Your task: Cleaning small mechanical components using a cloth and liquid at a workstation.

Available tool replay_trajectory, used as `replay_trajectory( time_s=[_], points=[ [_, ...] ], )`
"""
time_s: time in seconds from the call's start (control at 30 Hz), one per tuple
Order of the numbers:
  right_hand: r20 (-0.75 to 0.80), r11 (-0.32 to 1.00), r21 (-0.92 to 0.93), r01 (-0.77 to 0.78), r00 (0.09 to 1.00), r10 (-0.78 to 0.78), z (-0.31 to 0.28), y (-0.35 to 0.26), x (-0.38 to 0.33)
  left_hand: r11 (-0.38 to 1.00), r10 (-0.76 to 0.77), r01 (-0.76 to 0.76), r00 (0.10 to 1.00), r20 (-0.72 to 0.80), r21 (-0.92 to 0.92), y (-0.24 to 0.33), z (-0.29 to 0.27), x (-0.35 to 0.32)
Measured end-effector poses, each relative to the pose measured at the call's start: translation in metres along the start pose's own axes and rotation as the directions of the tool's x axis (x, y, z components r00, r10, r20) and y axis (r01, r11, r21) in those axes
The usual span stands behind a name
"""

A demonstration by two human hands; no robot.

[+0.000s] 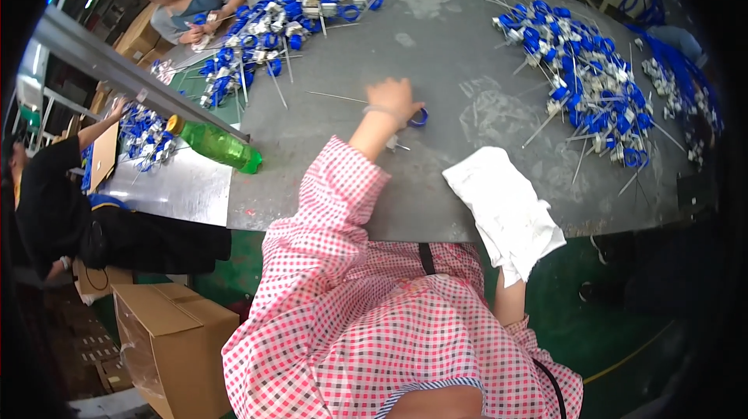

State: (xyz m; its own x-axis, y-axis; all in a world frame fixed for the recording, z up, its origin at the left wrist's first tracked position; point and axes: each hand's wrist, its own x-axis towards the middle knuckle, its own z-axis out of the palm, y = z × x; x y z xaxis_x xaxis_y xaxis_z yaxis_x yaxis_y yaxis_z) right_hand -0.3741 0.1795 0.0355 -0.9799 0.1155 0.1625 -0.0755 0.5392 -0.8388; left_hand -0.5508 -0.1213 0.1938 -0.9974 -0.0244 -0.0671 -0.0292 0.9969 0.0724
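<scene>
My left hand [390, 98] is over the grey table, its fingers slightly blurred and curled down on a small blue coiled part [419, 118]. From under this hand a thin metal rod sticks out to the left, and a small pale piece shows below the wrist. A crumpled white cloth [502, 205] lies across the table's near edge and hangs over it. It covers my right hand, of which only the wrist [511, 298] shows; how the fingers are set is hidden.
Large heaps of blue coiled parts with white blocks and metal rods lie at right [580, 80] and far left [265, 33]. A green bottle [218, 144] lies at the left edge. Two people work on the left. A cardboard box [175, 325] stands on the floor.
</scene>
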Motion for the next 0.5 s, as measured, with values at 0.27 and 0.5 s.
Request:
replay_trajectory(
  time_s=[0.27,0.5],
  points=[
    [-0.155,0.936,-0.29,0.201,0.955,-0.253,-0.033,-0.017,0.012,0.982,0.175,-0.165,0.977,0.118,-0.091,0.0,0.004,0.019],
    [-0.195,0.819,-0.463,0.339,0.862,-0.467,-0.037,-0.125,0.059,0.382,0.172,-0.514,0.856,-0.487,-0.768,0.008,-0.053,-0.049]
  ],
)
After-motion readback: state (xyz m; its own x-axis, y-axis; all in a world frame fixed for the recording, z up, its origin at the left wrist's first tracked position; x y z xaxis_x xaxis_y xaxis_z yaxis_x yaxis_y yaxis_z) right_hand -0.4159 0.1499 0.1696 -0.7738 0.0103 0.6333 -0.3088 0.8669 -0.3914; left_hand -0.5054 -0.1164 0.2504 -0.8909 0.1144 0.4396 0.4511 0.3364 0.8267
